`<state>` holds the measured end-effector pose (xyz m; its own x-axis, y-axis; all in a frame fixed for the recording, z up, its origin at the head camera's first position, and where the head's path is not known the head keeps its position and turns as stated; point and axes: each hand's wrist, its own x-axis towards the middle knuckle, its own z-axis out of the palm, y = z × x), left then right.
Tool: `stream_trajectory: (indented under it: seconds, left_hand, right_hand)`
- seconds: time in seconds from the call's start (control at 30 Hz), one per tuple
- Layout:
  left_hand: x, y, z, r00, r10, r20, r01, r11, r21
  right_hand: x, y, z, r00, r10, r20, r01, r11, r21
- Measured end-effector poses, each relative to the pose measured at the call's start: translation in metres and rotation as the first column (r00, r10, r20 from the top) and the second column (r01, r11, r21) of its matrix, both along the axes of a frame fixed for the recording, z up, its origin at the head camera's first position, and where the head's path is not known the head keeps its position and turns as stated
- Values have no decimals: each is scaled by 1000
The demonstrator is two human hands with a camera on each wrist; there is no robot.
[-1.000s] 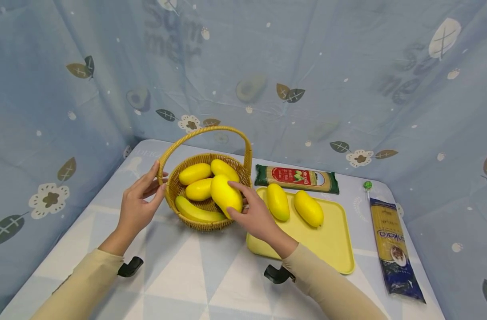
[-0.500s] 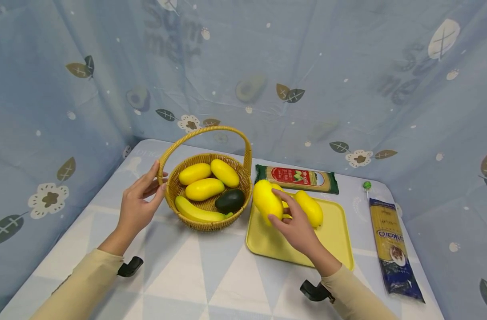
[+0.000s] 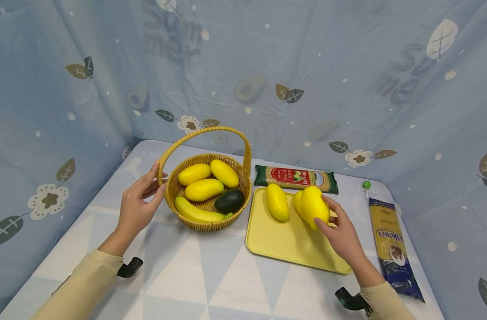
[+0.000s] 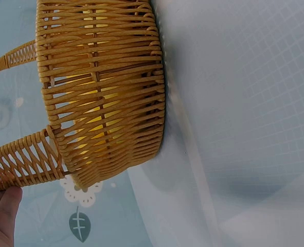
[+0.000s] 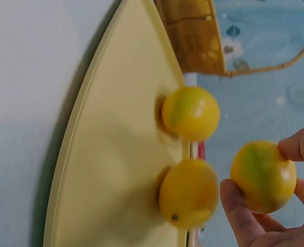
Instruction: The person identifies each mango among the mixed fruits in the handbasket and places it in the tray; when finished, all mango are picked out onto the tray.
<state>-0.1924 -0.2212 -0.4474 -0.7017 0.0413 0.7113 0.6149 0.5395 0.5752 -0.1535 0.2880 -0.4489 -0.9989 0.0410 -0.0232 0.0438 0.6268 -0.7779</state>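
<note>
My right hand [image 3: 341,233] holds a yellow mango [image 3: 316,206] between thumb and fingers, over the right part of the yellow tray [image 3: 283,249]. In the right wrist view the held mango [image 5: 263,176] shows a green patch and hangs apart from the tray's surface. Two more mangoes lie on the tray, one at the left [image 3: 277,202] and one partly hidden behind the held one. My left hand [image 3: 137,204] grips the handle [image 3: 160,171] of the wicker basket [image 3: 205,226] near its left base. Inside the basket are three mangoes [image 3: 204,190], a banana [image 3: 199,212] and a dark green avocado [image 3: 230,201].
A green-ended pasta packet [image 3: 295,178] lies behind the tray. Right of the tray is a blue and yellow pasta packet [image 3: 395,249], with a green lollipop [image 3: 366,186] beyond it. A patterned blue curtain [image 3: 243,66] surrounds the table [image 3: 179,275].
My right hand has carried the mango out of the basket, rightward across the tray, uncovering the avocado. My left hand has stayed on the handle.
</note>
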Motion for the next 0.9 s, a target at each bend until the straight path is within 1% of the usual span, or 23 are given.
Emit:
stream_trajectory:
  seconds: [0.27,0.37,0.5,0.67,0.9]
  left_hand:
    - [1,-1,0,999,6,44,-5,1000,-15]
    - [1,-1,0,999,6,41,-6,1000,-14]
    - [0,0,0,1000,3,20,-3,1000,-9]
    - [1,1,0,1000,0,6,0,1000,-2]
    - [2,0,1,999,1,33,-1,1000,-12]
  right_hand:
    - [-1,35,-8,999,-52,12,51,995,87]
    - [-3,44,-12,997,-78,-3,78,991,110]
    - [-5,53,-16,995,-95,-11,95,989,111]
    - [-11,61,-24,994,-100,35,95,989,116]
    - [-14,68,-33,988,-104,111,81,978,194]
